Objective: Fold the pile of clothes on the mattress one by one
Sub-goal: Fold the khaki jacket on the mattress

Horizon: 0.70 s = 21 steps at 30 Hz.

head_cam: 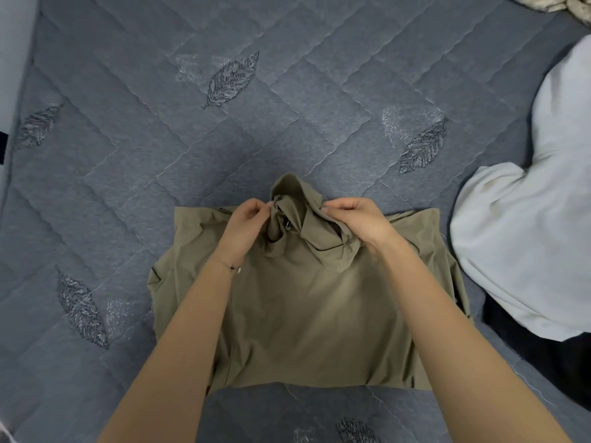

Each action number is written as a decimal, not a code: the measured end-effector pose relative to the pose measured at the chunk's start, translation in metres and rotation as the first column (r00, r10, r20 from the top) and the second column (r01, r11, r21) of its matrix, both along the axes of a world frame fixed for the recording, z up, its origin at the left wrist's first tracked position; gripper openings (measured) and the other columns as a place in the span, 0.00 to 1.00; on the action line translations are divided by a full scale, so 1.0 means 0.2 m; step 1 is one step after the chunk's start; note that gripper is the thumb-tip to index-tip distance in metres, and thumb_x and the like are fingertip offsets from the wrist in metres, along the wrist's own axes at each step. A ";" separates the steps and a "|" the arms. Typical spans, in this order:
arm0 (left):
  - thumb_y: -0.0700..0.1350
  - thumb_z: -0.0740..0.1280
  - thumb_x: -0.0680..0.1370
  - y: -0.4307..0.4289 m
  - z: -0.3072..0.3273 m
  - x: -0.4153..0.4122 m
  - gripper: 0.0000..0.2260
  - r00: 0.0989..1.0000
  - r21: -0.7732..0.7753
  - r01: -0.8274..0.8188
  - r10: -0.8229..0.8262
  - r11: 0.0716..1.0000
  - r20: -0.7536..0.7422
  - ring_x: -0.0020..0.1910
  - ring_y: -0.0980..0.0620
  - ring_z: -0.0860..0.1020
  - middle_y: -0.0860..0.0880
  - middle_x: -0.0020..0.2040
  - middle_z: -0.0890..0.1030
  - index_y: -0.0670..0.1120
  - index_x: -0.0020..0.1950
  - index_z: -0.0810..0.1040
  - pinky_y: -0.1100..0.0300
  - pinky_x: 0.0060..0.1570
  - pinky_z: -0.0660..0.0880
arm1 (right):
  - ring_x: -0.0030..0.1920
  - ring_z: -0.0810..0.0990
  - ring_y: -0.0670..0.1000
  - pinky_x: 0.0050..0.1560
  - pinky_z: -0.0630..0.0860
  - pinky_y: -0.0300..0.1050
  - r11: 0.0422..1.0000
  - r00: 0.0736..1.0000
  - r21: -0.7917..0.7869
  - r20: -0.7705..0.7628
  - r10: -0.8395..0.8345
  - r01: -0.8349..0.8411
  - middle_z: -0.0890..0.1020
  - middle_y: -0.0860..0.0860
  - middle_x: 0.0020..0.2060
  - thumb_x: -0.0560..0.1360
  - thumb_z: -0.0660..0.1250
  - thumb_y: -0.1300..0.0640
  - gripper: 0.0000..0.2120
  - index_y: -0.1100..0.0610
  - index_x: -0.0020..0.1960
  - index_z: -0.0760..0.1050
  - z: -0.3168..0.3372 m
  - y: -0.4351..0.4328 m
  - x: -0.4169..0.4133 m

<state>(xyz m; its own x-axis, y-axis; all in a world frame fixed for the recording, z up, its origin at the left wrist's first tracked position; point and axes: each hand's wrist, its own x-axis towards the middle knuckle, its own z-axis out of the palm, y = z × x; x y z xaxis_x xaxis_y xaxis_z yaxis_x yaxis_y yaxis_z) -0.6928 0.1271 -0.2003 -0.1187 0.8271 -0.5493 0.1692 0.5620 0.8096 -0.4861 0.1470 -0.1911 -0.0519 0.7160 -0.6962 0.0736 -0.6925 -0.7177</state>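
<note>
An olive-green garment (307, 314) lies spread on the grey-blue quilted mattress (160, 139) in front of me. Its collar end is bunched up at the far edge. My left hand (248, 220) pinches the bunched cloth on the left side of the collar. My right hand (351, 219) grips the crumpled cloth on the right side. Both hands hold that part slightly raised off the mattress. The lower body of the garment lies flat between my forearms.
A pale grey-white garment (524, 235) lies heaped at the right edge, over something dark (543, 356). A beige crumpled cloth (543, 3) shows at the top right corner. The mattress's left edge runs down the far left.
</note>
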 end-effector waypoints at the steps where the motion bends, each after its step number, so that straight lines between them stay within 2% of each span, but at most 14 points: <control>1: 0.46 0.62 0.82 0.00 0.00 0.00 0.12 0.999 0.016 -0.032 0.032 0.999 0.016 0.38 0.55 0.72 0.47 0.37 0.74 0.43 0.39 0.72 0.63 0.41 0.69 | 0.30 0.78 0.37 0.38 0.76 0.29 0.999 1.000 0.040 -0.003 -0.004 0.004 0.82 0.45 0.31 0.74 0.70 0.65 0.04 0.62 0.49 0.81 0.01 0.00 0.00; 2: 0.47 0.61 0.82 0.00 0.01 0.00 0.14 0.994 0.031 -0.103 0.101 0.994 0.048 0.37 0.54 0.71 0.47 0.36 0.74 0.44 0.38 0.70 0.62 0.40 0.69 | 0.29 0.77 0.37 0.38 0.75 0.29 0.995 1.000 0.096 -0.001 -0.006 0.006 0.81 0.43 0.28 0.75 0.69 0.66 0.03 0.60 0.45 0.81 0.03 0.01 0.01; 4: 0.47 0.60 0.83 0.01 0.04 0.00 0.16 0.963 0.037 -0.252 0.247 0.967 0.110 0.32 0.57 0.72 0.52 0.31 0.74 0.46 0.35 0.67 0.65 0.37 0.71 | 0.29 0.74 0.36 0.38 0.72 0.29 0.974 1.000 0.226 0.026 -0.017 0.010 0.78 0.43 0.28 0.76 0.67 0.66 0.08 0.55 0.41 0.78 0.05 0.01 0.02; 6: 0.46 0.62 0.82 0.02 0.05 0.01 0.14 0.956 0.024 -0.283 0.280 0.959 0.090 0.31 0.58 0.74 0.54 0.30 0.76 0.46 0.36 0.70 0.64 0.38 0.73 | 0.31 0.72 0.36 0.39 0.69 0.28 0.952 0.999 0.304 0.012 -0.035 0.029 0.75 0.44 0.31 0.77 0.65 0.66 0.09 0.55 0.41 0.76 0.09 0.02 0.03; 9: 0.45 0.65 0.80 0.04 0.06 0.02 0.05 0.960 -0.054 -0.239 0.245 0.969 0.133 0.41 0.52 0.79 0.46 0.42 0.81 0.44 0.47 0.76 0.56 0.46 0.76 | 0.33 0.74 0.40 0.38 0.72 0.31 0.960 0.983 0.250 -0.162 -0.089 0.129 0.76 0.46 0.31 0.79 0.63 0.66 0.09 0.56 0.42 0.73 0.14 0.02 0.03; 10: 0.44 0.66 0.80 0.04 0.07 0.02 0.05 0.965 -0.074 -0.200 0.210 0.977 0.156 0.44 0.50 0.80 0.45 0.46 0.82 0.43 0.52 0.77 0.56 0.47 0.77 | 0.32 0.75 0.42 0.38 0.73 0.32 0.963 0.972 0.224 -0.214 -0.098 0.146 0.77 0.47 0.31 0.79 0.62 0.66 0.09 0.56 0.41 0.73 0.15 0.02 0.03; 12: 0.41 0.66 0.79 0.06 0.08 0.02 0.11 0.993 -0.087 -0.060 0.068 0.994 0.101 0.49 0.49 0.81 0.43 0.52 0.82 0.40 0.60 0.77 0.58 0.49 0.78 | 0.31 0.75 0.43 0.36 0.73 0.33 0.972 0.967 0.199 -0.241 -0.076 0.126 0.78 0.47 0.29 0.79 0.62 0.66 0.10 0.57 0.40 0.73 0.17 0.02 0.04; 14: 0.39 0.66 0.79 0.06 0.08 0.02 0.12 0.996 -0.099 0.086 -0.084 0.991 0.017 0.48 0.52 0.80 0.44 0.54 0.82 0.40 0.62 0.77 0.60 0.53 0.78 | 0.28 0.72 0.42 0.33 0.70 0.33 0.979 0.988 0.197 -0.153 -0.018 0.048 0.75 0.46 0.26 0.79 0.64 0.64 0.12 0.57 0.36 0.73 0.18 0.00 0.05; 17: 0.46 0.70 0.76 0.02 0.06 0.05 0.08 0.973 -0.128 0.227 -0.231 0.965 -0.013 0.46 0.52 0.81 0.48 0.47 0.84 0.47 0.54 0.79 0.56 0.57 0.76 | 0.27 0.65 0.41 0.34 0.64 0.37 0.977 0.988 0.195 0.137 0.065 -0.091 0.69 0.45 0.25 0.78 0.67 0.58 0.18 0.54 0.30 0.69 0.12 -0.06 0.05; 18: 0.49 0.72 0.75 0.00 0.06 0.06 0.10 0.960 -0.120 0.261 -0.270 0.958 -0.072 0.45 0.53 0.81 0.50 0.45 0.83 0.49 0.54 0.79 0.59 0.54 0.76 | 0.31 0.69 0.41 0.38 0.66 0.37 0.975 0.973 0.192 0.223 0.066 -0.110 0.72 0.46 0.28 0.76 0.70 0.58 0.14 0.54 0.33 0.72 0.09 -0.08 0.05; 19: 0.52 0.73 0.73 -0.02 0.05 0.06 0.13 0.940 -0.103 0.285 -0.299 0.953 -0.161 0.41 0.54 0.79 0.51 0.41 0.82 0.50 0.54 0.79 0.65 0.47 0.75 | 0.38 0.73 0.42 0.45 0.69 0.36 0.974 0.960 0.188 0.272 0.071 -0.125 0.76 0.47 0.35 0.73 0.73 0.58 0.06 0.56 0.40 0.76 0.07 -0.09 0.04; 20: 0.53 0.74 0.72 -0.03 0.04 0.06 0.13 0.920 -0.070 0.294 -0.302 0.953 -0.249 0.36 0.56 0.75 0.53 0.38 0.78 0.50 0.54 0.79 0.69 0.40 0.70 | 0.48 0.76 0.44 0.53 0.69 0.35 0.971 0.935 0.172 0.341 0.100 -0.166 0.79 0.49 0.45 0.71 0.75 0.58 0.11 0.57 0.51 0.77 0.05 -0.11 0.04; 21: 0.52 0.75 0.71 -0.04 0.03 0.06 0.13 0.907 -0.041 0.294 -0.292 0.955 -0.305 0.33 0.58 0.71 0.54 0.35 0.75 0.49 0.52 0.80 0.70 0.35 0.67 | 0.57 0.75 0.47 0.61 0.68 0.36 0.962 0.903 0.147 0.400 0.154 -0.229 0.78 0.50 0.54 0.69 0.77 0.56 0.23 0.59 0.61 0.75 0.02 -0.12 0.03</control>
